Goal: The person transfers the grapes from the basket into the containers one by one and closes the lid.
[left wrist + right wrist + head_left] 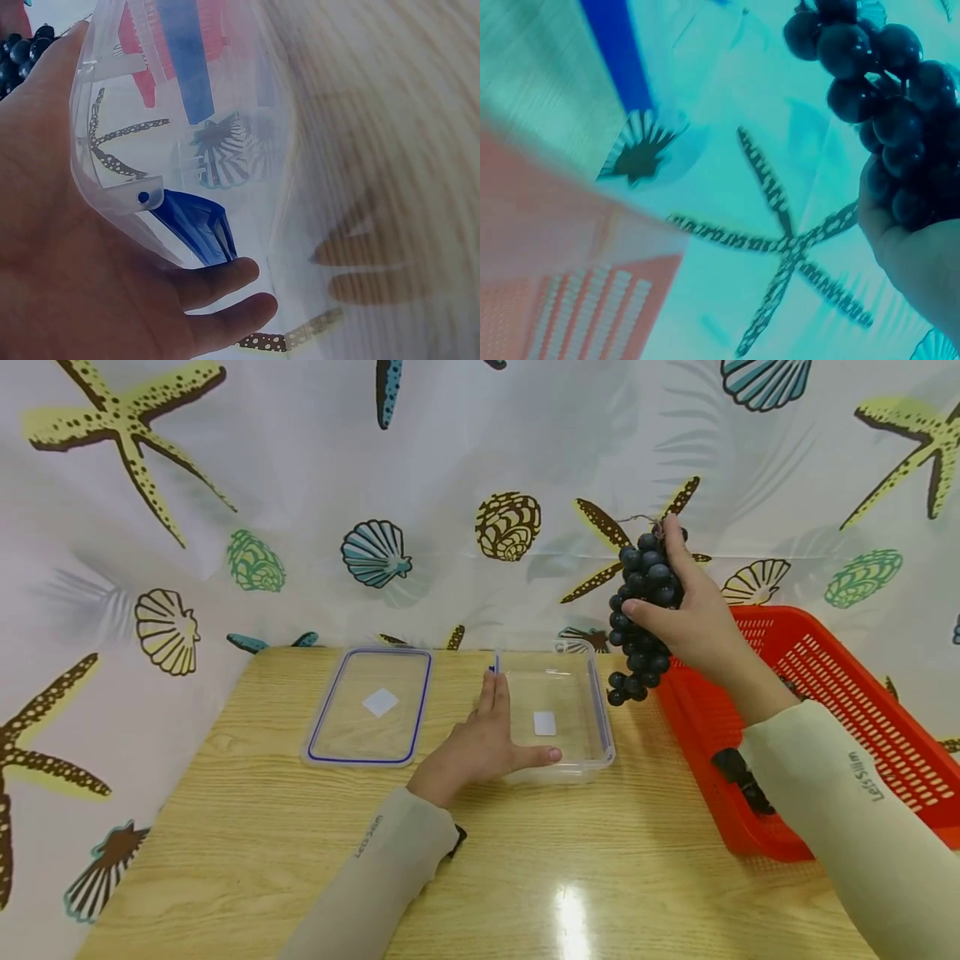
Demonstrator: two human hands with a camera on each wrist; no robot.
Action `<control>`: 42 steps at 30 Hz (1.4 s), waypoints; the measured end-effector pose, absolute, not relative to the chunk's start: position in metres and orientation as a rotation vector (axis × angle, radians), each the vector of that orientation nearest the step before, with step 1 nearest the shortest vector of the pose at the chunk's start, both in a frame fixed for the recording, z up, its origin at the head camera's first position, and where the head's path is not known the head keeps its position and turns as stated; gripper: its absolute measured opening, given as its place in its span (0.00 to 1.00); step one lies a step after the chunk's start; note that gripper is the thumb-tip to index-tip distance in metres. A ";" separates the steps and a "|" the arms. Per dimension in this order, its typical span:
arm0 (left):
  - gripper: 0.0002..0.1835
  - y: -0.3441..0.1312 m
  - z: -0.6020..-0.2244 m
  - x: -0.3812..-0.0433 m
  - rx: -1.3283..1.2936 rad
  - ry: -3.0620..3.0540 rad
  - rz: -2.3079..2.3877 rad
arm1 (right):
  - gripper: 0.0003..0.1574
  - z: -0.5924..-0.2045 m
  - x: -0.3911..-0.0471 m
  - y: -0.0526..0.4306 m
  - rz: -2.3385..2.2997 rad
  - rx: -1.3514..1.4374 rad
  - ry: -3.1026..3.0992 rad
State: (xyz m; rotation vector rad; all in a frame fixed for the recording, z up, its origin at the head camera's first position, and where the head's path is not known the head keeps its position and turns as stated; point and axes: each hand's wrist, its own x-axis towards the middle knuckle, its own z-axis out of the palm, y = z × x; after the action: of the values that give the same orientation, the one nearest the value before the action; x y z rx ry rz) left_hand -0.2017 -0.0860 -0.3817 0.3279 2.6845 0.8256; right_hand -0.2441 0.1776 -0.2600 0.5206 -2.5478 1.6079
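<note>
My right hand [697, 614] holds up a bunch of dark grapes [643, 585], with the thumb across its front and a finger up by the stem. The bunch hangs over the gap between a clear plastic container [602, 714] and a red basket. Close up in the right wrist view, the grapes [900, 120] lie against the thumb. My left hand [480, 739] rests against the container's left side, fingers straight and thumb stretched along the near rim. In the left wrist view a blue clip [196, 225] hangs from the container beside the fingertips.
A clear lid [337, 756] with a blue seal and a white label lies left of the container on the wooden table [247, 860]. The red slotted basket [840, 643] stands at the right, partly behind my right sleeve. A shell-and-starfish patterned cloth [300, 460] rises behind the table.
</note>
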 end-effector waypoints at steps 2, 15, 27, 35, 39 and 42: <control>0.71 -0.086 -0.381 -0.202 0.327 2.679 0.828 | 0.62 -0.258 -0.241 0.169 1.611 0.551 -2.554; 0.72 -0.088 -0.380 -0.200 0.319 2.652 0.899 | 0.65 -0.285 -0.243 0.116 1.534 0.484 -2.791; 0.73 -0.090 -0.380 -0.201 0.338 2.632 0.913 | 0.66 -0.325 -0.257 0.080 1.398 0.463 -3.156; 0.73 -0.092 -0.380 -0.201 0.348 2.633 0.902 | 0.64 -0.337 -0.267 0.069 1.268 0.555 -3.357; 0.72 -0.092 -0.380 -0.200 0.357 2.623 0.911 | 0.62 -0.342 -0.274 0.067 1.297 0.635 -3.377; 0.72 -0.092 -0.379 -0.201 0.360 2.624 0.911 | 0.58 -0.344 -0.278 0.068 1.289 0.654 -3.364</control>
State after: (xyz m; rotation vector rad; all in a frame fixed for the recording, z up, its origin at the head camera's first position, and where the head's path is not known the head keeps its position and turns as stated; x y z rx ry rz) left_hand -0.2005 -0.0915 -0.3793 0.3604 2.6244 0.9106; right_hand -0.2783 0.0683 -0.3438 0.6535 -3.3638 1.2892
